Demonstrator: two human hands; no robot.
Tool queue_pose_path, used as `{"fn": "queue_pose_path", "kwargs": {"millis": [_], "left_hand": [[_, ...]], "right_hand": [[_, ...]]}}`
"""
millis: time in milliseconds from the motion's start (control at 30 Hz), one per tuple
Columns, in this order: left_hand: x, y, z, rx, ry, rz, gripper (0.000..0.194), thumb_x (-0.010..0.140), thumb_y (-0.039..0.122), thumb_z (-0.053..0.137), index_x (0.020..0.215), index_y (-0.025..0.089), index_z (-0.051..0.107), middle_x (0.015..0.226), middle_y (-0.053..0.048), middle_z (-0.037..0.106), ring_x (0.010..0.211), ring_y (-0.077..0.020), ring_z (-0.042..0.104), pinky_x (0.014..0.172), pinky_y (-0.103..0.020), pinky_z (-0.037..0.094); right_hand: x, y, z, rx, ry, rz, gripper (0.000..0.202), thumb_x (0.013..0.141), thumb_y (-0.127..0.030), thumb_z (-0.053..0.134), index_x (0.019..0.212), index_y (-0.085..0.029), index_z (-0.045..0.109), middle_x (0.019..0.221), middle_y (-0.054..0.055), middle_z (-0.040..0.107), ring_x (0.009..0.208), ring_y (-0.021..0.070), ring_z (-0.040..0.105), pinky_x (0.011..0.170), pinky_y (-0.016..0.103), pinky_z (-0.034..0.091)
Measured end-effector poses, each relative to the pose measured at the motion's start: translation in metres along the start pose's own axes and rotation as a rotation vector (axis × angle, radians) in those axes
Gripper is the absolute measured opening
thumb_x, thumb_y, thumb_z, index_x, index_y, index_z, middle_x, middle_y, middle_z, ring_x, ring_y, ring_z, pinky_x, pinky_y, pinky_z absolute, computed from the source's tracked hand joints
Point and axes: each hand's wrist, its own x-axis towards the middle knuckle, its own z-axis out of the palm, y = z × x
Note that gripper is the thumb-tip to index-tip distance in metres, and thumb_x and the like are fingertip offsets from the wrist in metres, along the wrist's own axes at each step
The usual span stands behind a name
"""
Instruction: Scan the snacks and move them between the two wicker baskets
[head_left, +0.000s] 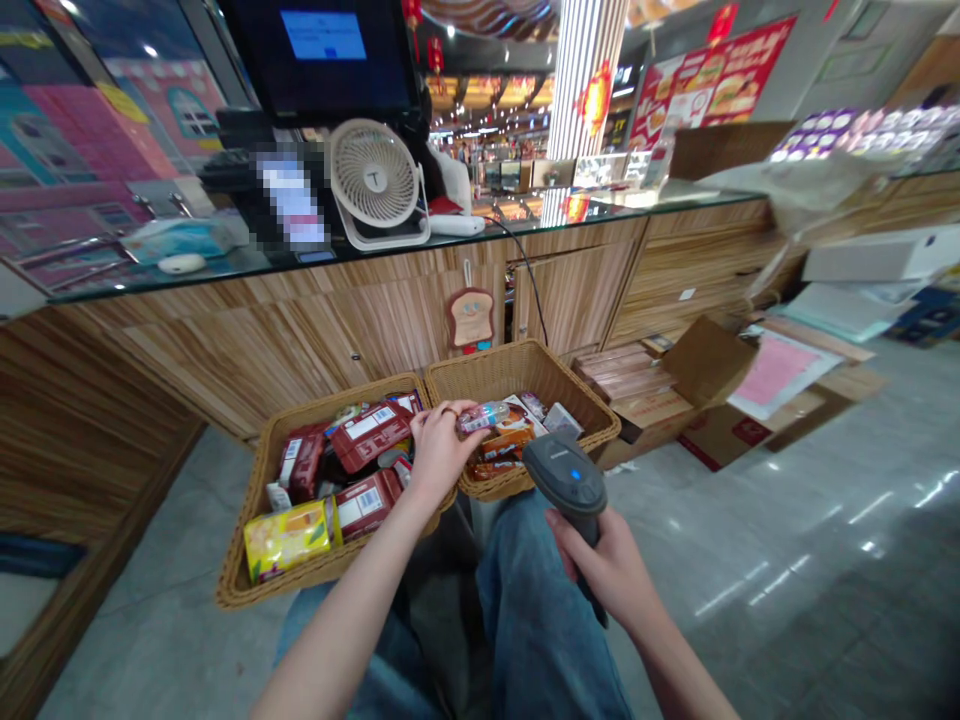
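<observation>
My left hand [437, 445] is closed around one end of a small clear package with a colourful label [484, 416], above the inner edge of the right basket. In my right hand [604, 560] is a dark grey barcode scanner [564, 472], gripped by its handle, a blue light showing on top; its head points toward the package. The right wicker basket [592, 400] contains several orange and white packs [511, 440]. Beside it, the left wicker basket [244, 560] has several dark red packets [373, 432] and a yellow packet [292, 538].
A glass-topped wooden counter [300, 310] stands behind the baskets, bearing a white fan [375, 180] and a monitor [322, 70]. A black cable [534, 280] hangs down its front. On the right, an open cardboard box [709, 365] and other cartons stand on the floor.
</observation>
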Motion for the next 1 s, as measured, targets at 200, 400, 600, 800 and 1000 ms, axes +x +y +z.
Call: {"fn": "queue_pose_path", "kwargs": {"millis": [200, 400, 600, 800, 1000], "left_hand": [[-0.039, -0.007, 0.008, -0.032, 0.097, -0.039, 0.039, 0.088, 0.025, 0.081, 0.125, 0.028, 0.067, 0.123, -0.005, 0.074, 0.119, -0.0251, 0.066, 0.109, -0.044, 0.035], [-0.044, -0.014, 0.012, -0.037, 0.074, -0.091, 0.037, 0.093, 0.029, 0.076, 0.130, 0.029, 0.066, 0.132, -0.007, 0.073, 0.126, -0.0249, 0.064, 0.113, -0.045, 0.035], [-0.044, -0.012, 0.006, -0.053, 0.057, -0.140, 0.037, 0.094, 0.032, 0.075, 0.130, 0.030, 0.067, 0.134, -0.006, 0.072, 0.128, -0.0257, 0.063, 0.115, -0.044, 0.036], [-0.043, -0.009, 0.002, -0.069, 0.020, -0.194, 0.034, 0.095, 0.028, 0.073, 0.128, 0.027, 0.068, 0.135, -0.007, 0.072, 0.129, -0.0254, 0.063, 0.116, -0.043, 0.036], [-0.044, -0.009, 0.002, -0.096, 0.034, -0.185, 0.037, 0.092, 0.026, 0.077, 0.128, 0.027, 0.068, 0.134, -0.007, 0.072, 0.128, -0.0256, 0.063, 0.116, -0.045, 0.036]], "right_hand": [[-0.007, -0.007, 0.019, -0.025, -0.091, -0.067, 0.034, 0.094, -0.054, 0.067, 0.083, -0.023, 0.059, 0.045, -0.006, 0.052, 0.037, 0.0162, 0.052, 0.041, 0.025, 0.046], [-0.010, -0.003, 0.030, -0.049, -0.099, -0.104, 0.026, 0.094, -0.047, 0.068, 0.092, -0.021, 0.068, 0.048, -0.005, 0.056, 0.044, 0.0184, 0.059, 0.044, 0.023, 0.047], [-0.013, -0.004, 0.033, -0.044, -0.119, -0.079, 0.026, 0.094, -0.047, 0.069, 0.092, -0.021, 0.070, 0.047, -0.005, 0.055, 0.043, 0.0186, 0.058, 0.042, 0.023, 0.045], [-0.013, -0.004, 0.034, -0.025, -0.168, -0.068, 0.026, 0.096, -0.047, 0.066, 0.097, -0.021, 0.068, 0.047, -0.006, 0.055, 0.037, 0.0163, 0.052, 0.040, 0.023, 0.042], [-0.012, -0.007, 0.035, -0.017, -0.171, -0.076, 0.025, 0.096, -0.046, 0.066, 0.095, -0.021, 0.066, 0.047, -0.006, 0.054, 0.036, 0.0160, 0.051, 0.040, 0.024, 0.042]]}}
